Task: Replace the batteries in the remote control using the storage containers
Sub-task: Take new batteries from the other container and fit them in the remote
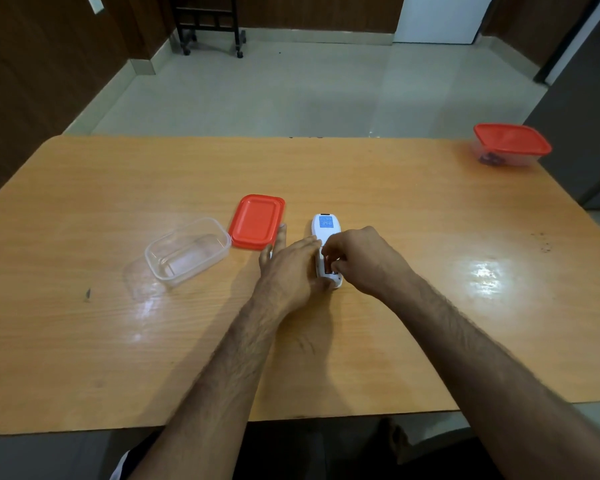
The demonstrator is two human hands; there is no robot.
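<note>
A wooden table (118, 202) with a light orange-brown top fills most of the view, and glare patches shine on its surface. At its far right corner sits a clear storage container with a red lid (511, 144) snapped on, and small dark items show through its wall, too blurred to name. Left of centre stands an open clear container (187, 251), lidless, and just beside it to the right a loose red lid (256, 221) lies flat on the wood. The left hand (288, 263) lies with its fingers straight and spread, its palm side against the left edge of the remote, one fingertip close to the near corner of the loose lid. The right hand (357, 259) has its fingers curled down over the lower half of the remote, pinching at a battery (327, 266) in the opened compartment. The white remote control (326, 228) lies at the middle of the table between both hands, back side up, with a blue label showing on its far half.
</note>
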